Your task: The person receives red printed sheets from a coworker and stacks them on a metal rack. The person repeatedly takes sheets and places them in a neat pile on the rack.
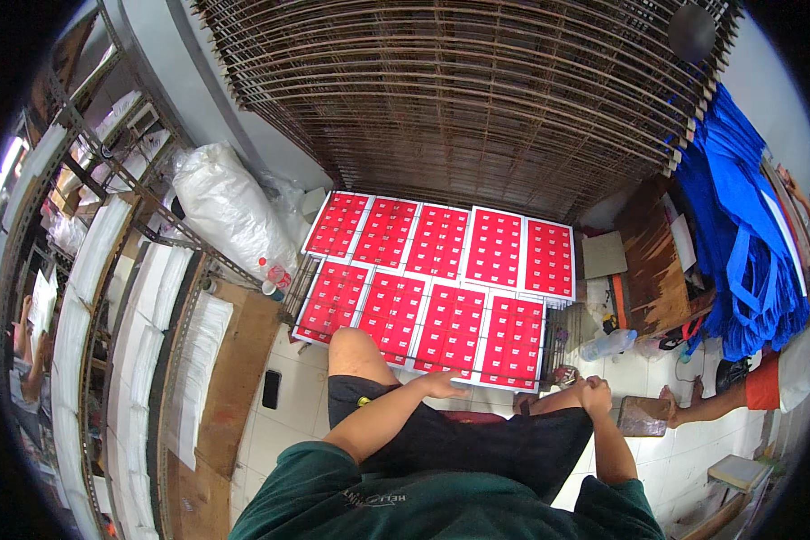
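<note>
Across the middle of the frame, red printed sheets (436,288) lie in two rows on a wire rack (477,108) above white floor tiles (288,405). Left hand (443,384) rests open-fingered just beside the nearest sheet; right hand (592,393), lower right, is curled closed on the knee.

White tiled floor (301,396); metal shelving (108,225) along the left; stacked wire racks (477,99) against the grey wall (243,99). Wooden bench (652,261) at right.

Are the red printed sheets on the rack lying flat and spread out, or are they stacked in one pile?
Spread out flat: the red printed sheets lie side by side in two rows.
</note>
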`<state>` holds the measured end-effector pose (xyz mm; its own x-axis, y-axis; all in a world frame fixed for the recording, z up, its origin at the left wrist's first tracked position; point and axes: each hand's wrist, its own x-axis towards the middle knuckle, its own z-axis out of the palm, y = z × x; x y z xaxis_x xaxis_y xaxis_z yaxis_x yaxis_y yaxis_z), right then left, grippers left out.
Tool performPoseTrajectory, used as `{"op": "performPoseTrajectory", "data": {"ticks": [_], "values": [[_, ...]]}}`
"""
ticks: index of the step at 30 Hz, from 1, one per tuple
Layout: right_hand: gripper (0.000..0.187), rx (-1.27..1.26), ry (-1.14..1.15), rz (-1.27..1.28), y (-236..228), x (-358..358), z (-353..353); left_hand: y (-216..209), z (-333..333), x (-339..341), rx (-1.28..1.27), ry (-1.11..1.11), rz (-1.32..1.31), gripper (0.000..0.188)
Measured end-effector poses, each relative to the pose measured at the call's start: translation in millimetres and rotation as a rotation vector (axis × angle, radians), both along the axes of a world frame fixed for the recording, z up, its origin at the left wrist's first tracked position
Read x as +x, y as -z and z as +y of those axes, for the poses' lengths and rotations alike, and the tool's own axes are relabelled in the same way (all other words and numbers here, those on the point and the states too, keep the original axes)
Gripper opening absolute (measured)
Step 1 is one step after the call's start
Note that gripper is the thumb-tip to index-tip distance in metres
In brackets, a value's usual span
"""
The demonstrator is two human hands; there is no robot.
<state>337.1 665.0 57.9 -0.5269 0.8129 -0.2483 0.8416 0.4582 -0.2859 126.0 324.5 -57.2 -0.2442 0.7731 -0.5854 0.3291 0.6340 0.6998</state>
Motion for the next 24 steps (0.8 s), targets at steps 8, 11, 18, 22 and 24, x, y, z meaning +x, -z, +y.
{"op": "performPoseTrajectory", "data": {"ticks": [8, 11, 18, 22, 24], "values": [[0.030, 0.016, 0.000, 0.016, 4.9, 4.5, 1.1, 6.6, -0.6, 5.5, 0.107, -0.003, 0.038, 0.078], [0.038, -0.022, 0.030, -0.024, 9.4, 8.9, 9.4, -53.7, 7.7, 4.0, -0.051, -0.023, -0.047, 0.078], [0.039, -0.028, 0.024, -0.062, -3.5, 0.3, 2.9, -55.8, 6.0, 4.6, -0.078, -0.058, -0.083, 0.088], [0.039, 0.000, 0.048, -0.037, 3.7, 2.9, 5.0, -70.4, 9.2, 1.0, -0.153, -0.013, -0.085, 0.089], [0.039, -0.006, 0.055, -0.042, 4.5, 2.2, 1.9, -73.7, 7.5, 4.0, -0.146, -0.040, -0.133, 0.088]]}}
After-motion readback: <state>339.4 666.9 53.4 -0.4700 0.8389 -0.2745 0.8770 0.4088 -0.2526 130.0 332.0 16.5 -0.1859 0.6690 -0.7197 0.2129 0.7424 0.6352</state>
